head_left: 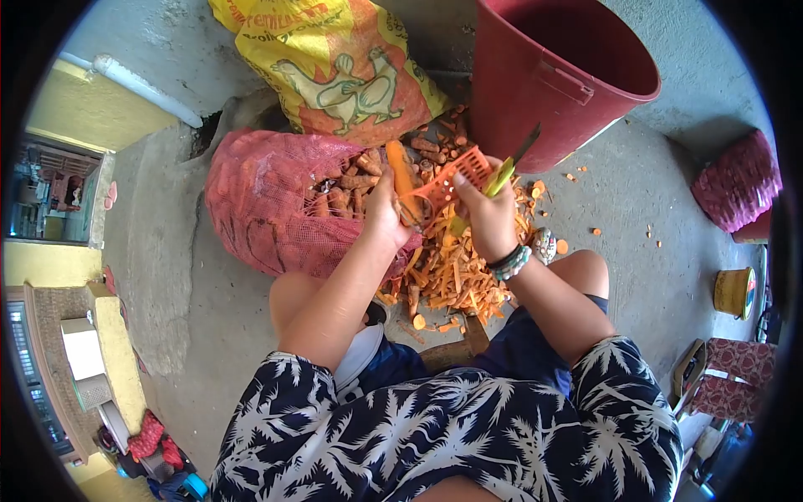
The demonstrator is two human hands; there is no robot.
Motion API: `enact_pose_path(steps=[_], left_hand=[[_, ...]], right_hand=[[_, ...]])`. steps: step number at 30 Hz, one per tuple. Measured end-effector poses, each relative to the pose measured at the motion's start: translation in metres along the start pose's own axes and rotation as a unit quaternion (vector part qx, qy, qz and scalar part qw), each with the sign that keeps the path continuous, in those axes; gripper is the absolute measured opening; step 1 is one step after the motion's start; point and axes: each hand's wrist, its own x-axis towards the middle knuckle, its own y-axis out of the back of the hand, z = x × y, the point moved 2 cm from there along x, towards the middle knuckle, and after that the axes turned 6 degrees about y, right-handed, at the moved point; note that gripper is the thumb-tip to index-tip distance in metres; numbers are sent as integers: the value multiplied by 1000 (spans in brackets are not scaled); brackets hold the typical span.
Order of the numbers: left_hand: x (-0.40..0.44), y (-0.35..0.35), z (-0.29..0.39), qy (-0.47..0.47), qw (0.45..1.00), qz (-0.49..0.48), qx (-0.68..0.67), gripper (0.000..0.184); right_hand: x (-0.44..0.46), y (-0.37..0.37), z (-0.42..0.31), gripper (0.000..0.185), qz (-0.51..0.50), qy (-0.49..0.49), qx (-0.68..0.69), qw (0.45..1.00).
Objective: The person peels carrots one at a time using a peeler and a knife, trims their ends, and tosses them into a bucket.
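My left hand [384,219] is closed around a peeled-looking orange carrot [401,170] that points up and away from me. My right hand [492,219] grips a knife with a yellow-green handle [500,177], its dark blade [528,142] angled up to the right. Between my hands is an orange plastic piece with a lattice of holes [471,170]; my right thumb rests against it, and its exact kind is unclear. Beneath my hands lies a heap of carrot peelings [456,272]. Unpeeled, dirt-brown carrots [339,202] show in the opening of a red mesh sack [259,201] beside my left arm.
A tall red bin [535,92] stands beyond my right hand. Behind the mesh sack leans a yellow-and-orange printed feed sack [335,75]. Cut carrot bits [596,231] dot the concrete floor [636,293]. A yellow bucket [733,292] and a purple-red sack [736,182] stand far right.
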Motion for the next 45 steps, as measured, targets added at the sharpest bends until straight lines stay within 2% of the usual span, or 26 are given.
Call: enact_pose_path(steps=[3, 5, 6, 8, 10, 12, 13, 14, 16, 18, 20, 22, 24, 28, 30, 32, 34, 36, 38, 39, 40, 42, 43, 45], left_hand=[[-19, -16, -1, -31, 999, 3, -30, 38], [-21, -18, -1, -10, 999, -42, 13, 41], [-20, -11, -1, -10, 999, -40, 14, 41], [-17, 4, -4, 83, 967, -128, 202, 47], [-23, 2, -12, 91, 972, -115, 184, 43], [-22, 7, -12, 82, 975, -64, 197, 43], [-19, 10, -11, 68, 983, -55, 162, 41], [-10, 22, -6, 88, 980, -130, 125, 39], [3, 30, -2, 37, 993, -64, 96, 37], [16, 33, -2, 27, 994, -98, 47, 35], [-1, 7, 1, 28, 1000, -10, -10, 35], [-9, -3, -1, 9, 1000, -1, 6, 35], [-8, -3, -5, -7, 999, -2, -46, 36], [-9, 2, -5, -29, 998, -58, 25, 36], [-17, -6, -2, -16, 996, -82, 44, 38], [-19, -3, -3, 4, 994, -73, 86, 38], [-22, 1, -5, 25, 990, -62, 126, 38], [-24, 4, -11, 79, 980, -102, 154, 39], [-24, 7, -7, 71, 975, -98, 186, 45], [-18, 9, -4, 77, 979, -126, 142, 44], [-14, 10, -2, 82, 980, -155, 97, 42], [-8, 14, -1, 67, 986, -134, 67, 40], [-4, 16, 0, 37, 992, -110, 46, 39], [7, 25, 0, 2, 997, -55, 51, 36]], right_hand=[[7, 3, -2, 33, -15, -6, -9, 1000], [17, 5, -4, 34, -32, -31, -14, 999], [28, 6, -6, 33, -28, 4, -45, 999], [65, 23, -1, 31, -6, 43, -11, 999], [104, 46, 11, 28, 79, 102, -82, 988], [116, 59, 8, 27, 107, 76, -3, 991], [112, 58, 6, 26, 99, 75, 12, 992], [104, 56, 7, 26, 98, 73, 13, 992], [68, 31, -5, 25, 49, 50, -52, 996], [31, 13, -9, 25, 4, 10, -7, 1000], [9, 5, -5, 26, -5, 1, 10, 1000], [4, 7, -4, 27, -21, -31, 4, 999], [4, 5, -2, 26, -20, -47, 38, 998], [17, 5, 1, 31, -45, -19, 14, 999], [26, 6, -3, 33, -69, -55, 10, 996], [41, 5, -9, 34, -68, -9, -62, 996], [68, 16, -10, 33, -15, 53, -34, 998], [111, 42, 1, 26, 70, 222, -101, 967], [122, 62, -7, 23, 149, 132, -32, 979], [119, 61, -9, 23, 148, 132, -32, 980], [113, 58, -8, 23, 96, 111, -27, 989], [78, 36, -15, 26, 15, 83, -18, 996], [58, 25, -18, 28, -47, 49, -47, 997], [27, 10, -21, 32, -99, 29, -64, 993]])
